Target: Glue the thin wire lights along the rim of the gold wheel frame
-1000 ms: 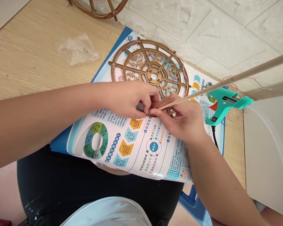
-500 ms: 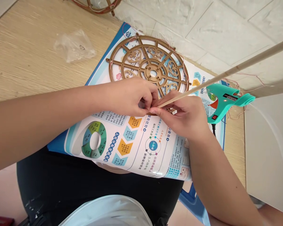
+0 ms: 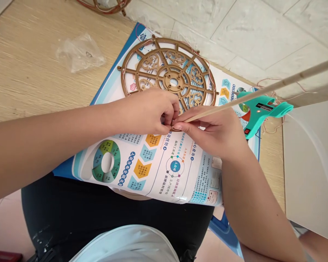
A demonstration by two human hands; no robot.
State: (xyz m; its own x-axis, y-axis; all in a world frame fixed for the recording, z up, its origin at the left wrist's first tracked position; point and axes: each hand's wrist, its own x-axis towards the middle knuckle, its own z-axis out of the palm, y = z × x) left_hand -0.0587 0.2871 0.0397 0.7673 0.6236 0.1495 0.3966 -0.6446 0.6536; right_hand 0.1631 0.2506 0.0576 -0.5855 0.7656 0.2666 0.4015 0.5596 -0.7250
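Note:
A round brown openwork frame (image 3: 168,80) with spokes and scroll patterns lies on a printed sheet (image 3: 142,182). Thin pinkish wire runs along its rim. My right hand (image 3: 221,131) grips a long wooden stick (image 3: 262,91) between thumb and fingers, its tip at the near edge of the frame. Beside that tip, my left hand (image 3: 155,112) has its fingertips pinched together at the rim; what they hold is hidden. The two hands nearly touch and cover the near part of the frame.
To the right lies a teal hot glue gun (image 3: 253,118), with loose wires behind it. A clear plastic bag (image 3: 80,54) rests on the wooden table (image 3: 24,72). Part of another round frame (image 3: 109,9) shows at the top, by the tiled wall (image 3: 251,36).
The view has shifted slightly, so things sit a little further left. The stick's far end appears slightly lower. Both hands keep the same grip at the frame's near rim.

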